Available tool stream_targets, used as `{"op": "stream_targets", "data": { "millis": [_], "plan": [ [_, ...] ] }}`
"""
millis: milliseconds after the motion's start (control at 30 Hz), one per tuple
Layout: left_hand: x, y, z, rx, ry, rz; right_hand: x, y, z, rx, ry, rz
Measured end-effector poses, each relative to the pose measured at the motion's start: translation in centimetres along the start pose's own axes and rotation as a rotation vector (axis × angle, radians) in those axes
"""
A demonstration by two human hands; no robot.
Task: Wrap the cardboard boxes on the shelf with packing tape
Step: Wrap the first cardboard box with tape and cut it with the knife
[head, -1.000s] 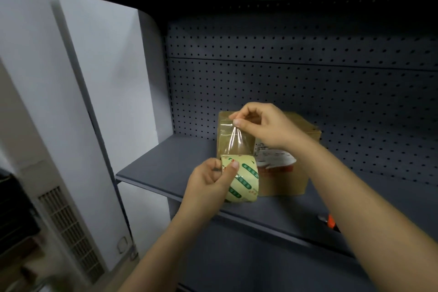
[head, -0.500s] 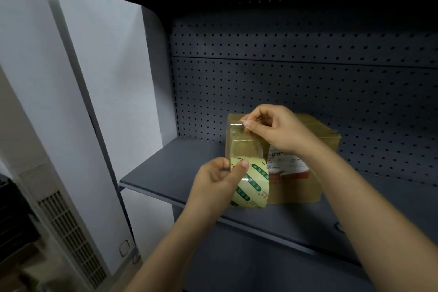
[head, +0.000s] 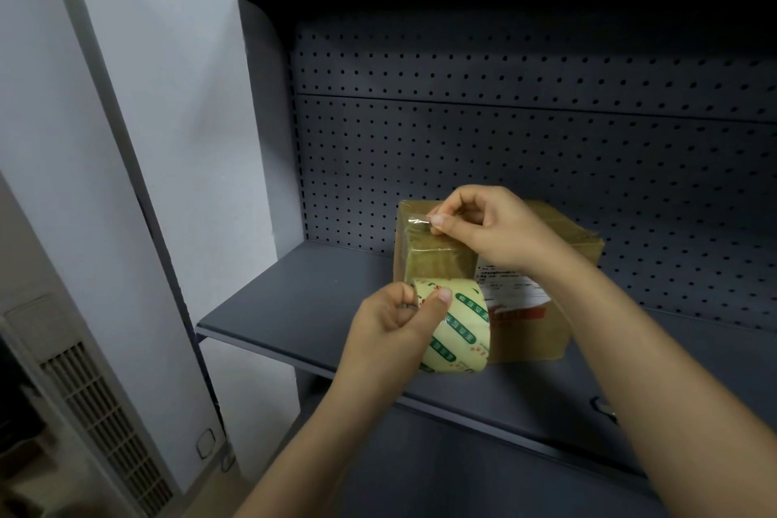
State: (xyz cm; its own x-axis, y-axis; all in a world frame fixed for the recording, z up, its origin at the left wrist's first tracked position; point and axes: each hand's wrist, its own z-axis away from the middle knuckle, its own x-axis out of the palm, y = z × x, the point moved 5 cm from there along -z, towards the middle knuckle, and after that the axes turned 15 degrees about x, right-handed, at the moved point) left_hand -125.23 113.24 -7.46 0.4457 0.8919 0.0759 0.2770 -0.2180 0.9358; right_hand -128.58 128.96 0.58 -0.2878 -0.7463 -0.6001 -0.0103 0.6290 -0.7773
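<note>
A brown cardboard box [head: 559, 248] with a white label stands on the dark grey shelf [head: 302, 307], near the pegboard back. My left hand [head: 395, 324] grips a roll of packing tape [head: 458, 332], pale yellow with green print, in front of the box's lower left corner. My right hand [head: 483, 227] pinches the free end of the clear tape strip [head: 424, 248] by the box's top left edge. The strip stretches from the roll up across the box's left front. My hands hide part of the box.
A perforated pegboard [head: 546, 147] backs the shelf, and a dark upper shelf overhangs it. A white wall panel [head: 168, 139] stands to the left, with a vented white unit [head: 96, 412] low at the left. A small metal fitting [head: 603, 406] sits on the shelf's front right.
My right hand has carried the tape end up to the box's top left edge, and the strip between roll and hand now lies across the box front. The left hand kept its grip on the roll.
</note>
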Motion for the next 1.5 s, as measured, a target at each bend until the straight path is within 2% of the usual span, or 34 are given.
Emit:
{"op": "stream_targets", "data": {
  "millis": [267, 433, 600, 800, 900, 1233, 1500],
  "plan": [
    [0.2, 0.2, 0.1, 0.036, 0.036, 0.028, 0.2, -0.2, 0.2, 0.028, 0.086, 0.11],
    [0.5, -0.1, 0.6, 0.103, 0.078, 0.035, -0.4, 0.0, -0.2, 0.102, 0.147, 0.025],
    [0.5, -0.3, 0.8, 0.178, 0.096, -0.005, -0.5, -0.3, 0.3, -0.008, 0.234, 0.1],
    [0.3, -0.3, 0.3, 0.165, 0.07, 0.014, -0.6, -0.5, 2.2, -0.342, 0.133, 0.047],
    [0.3, -0.3, 0.3, 0.15, 0.07, 0.023, 0.2, -0.4, 2.7, -0.421, 0.097, 0.121],
    [0.0, -0.7, 0.5, 0.11, 0.042, 0.031, 1.0, -0.2, 2.5, -0.474, 0.002, 0.341],
    [0.2, -0.7, 0.6, 0.177, 0.034, 0.033, 1.1, -0.1, 2.1, -0.45, -0.057, 0.406]
  ]
}}
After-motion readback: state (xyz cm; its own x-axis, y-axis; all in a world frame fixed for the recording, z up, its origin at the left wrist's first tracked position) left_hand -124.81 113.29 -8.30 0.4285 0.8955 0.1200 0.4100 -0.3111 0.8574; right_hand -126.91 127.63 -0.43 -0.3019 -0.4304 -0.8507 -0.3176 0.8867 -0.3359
